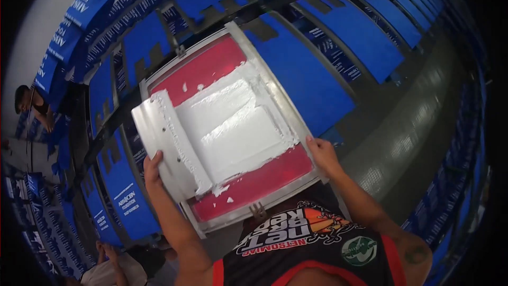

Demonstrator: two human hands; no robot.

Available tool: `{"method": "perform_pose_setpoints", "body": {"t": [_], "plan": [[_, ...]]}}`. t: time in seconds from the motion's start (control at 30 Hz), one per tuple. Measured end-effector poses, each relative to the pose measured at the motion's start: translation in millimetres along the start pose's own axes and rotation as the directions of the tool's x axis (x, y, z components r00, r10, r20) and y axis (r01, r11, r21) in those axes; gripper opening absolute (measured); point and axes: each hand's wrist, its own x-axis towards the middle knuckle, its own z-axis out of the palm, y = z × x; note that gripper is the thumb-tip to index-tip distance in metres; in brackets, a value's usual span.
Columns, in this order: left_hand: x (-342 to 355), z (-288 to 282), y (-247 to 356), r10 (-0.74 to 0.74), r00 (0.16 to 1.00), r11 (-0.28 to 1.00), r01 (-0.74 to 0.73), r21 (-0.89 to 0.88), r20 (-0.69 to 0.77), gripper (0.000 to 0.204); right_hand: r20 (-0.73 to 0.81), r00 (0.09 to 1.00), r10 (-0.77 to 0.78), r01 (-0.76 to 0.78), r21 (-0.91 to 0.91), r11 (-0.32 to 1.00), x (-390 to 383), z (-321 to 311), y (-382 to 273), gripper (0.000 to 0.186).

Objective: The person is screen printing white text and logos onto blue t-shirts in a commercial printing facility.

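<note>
Nearest, the worker's dark vest (296, 238), and against it the frame (280, 98), held at a slant between two hands; whether it rests on a board or hangs over one, cannot tell. Right hand (324, 154) pinches the frame's right edge, thumb on top, fingers mostly hidden below. Left hand (152, 168) sits at the squeegee's (159, 122) outer edge, thumb showing; whether it pinches squeegee, frame or both, cannot tell. Squeegee lies along the frame's left side, its inner edge clotted with white ink (227, 132). Ink covers the middle of the red screen (270, 177), ridged toward the right, flecks stray on the red. Plenty left, I judge, for more prints. Past the frame, blue panels (312, 63) in rows; those at right look plain on the parts I see, so probably unprinted. One at lower left (137, 214) bears white lettering, so that one seems done. Farther left, lettered blue cloths (69, 32) hang in a row, likely finished too; another person (39, 108) stands beneath. Overall: part-way, by my reckoning.
</note>
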Motion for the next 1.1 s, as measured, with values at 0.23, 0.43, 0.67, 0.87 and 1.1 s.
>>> {"method": "perform_pose_setpoints", "body": {"t": [0.23, 0.43, 0.67, 0.87, 1.1], "plan": [[52.0, 191.4, -49.9, -0.094, 0.992, 0.995, 0.097, -0.038, 0.084, 0.041, -0.059, 0.990, -0.130, 0.131, 0.020, 0.991, 105.4, -142.3, 54.1, 0.059], [58.2, 217.8, -46.4, -0.106, 0.994, 0.994, 0.106, -0.012, 0.015, 0.041, -0.028, 0.995, -0.092, 0.090, -0.061, 0.994, 152.2, -160.6, 50.2, 0.062], [65.7, 227.1, -66.7, -0.149, 0.989, 0.987, 0.147, -0.059, -0.020, 0.046, 0.037, 0.999, -0.028, 0.028, 0.011, 1.000, 200.0, -156.4, 61.0, 0.064], [75.8, 241.4, -60.4, -0.053, 0.998, 0.990, 0.048, 0.132, 0.036, 0.046, -0.041, 0.992, -0.117, 0.107, -0.203, 0.973, 201.4, -158.6, 61.5, 0.052], [118.7, 377.6, 34.8, 0.080, 0.870, 0.355, -0.480, 0.802, 0.486, 0.043, 0.698, 0.700, 0.148, 0.021, -0.228, 0.973, 79.8, -132.5, 63.4, 0.049]]}}
